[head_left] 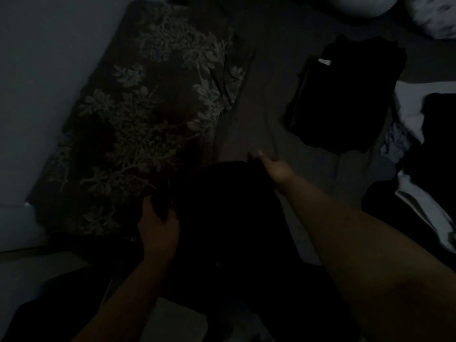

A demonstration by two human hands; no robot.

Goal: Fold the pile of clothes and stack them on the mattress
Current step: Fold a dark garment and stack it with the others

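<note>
The left hand (158, 225) grips the near-left edge of a black garment (222, 211) at lower centre; the right hand (276, 171) pinches its far corner; folded black clothes (345, 95) lie upper right on the mattress (266, 82).

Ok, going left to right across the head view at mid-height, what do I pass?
Wall → floral cover → bare mattress → black folded stack → loose pile of white and dark clothes. Nearer the camera, both hands hold a dark garment, left hand left of right hand.
</note>
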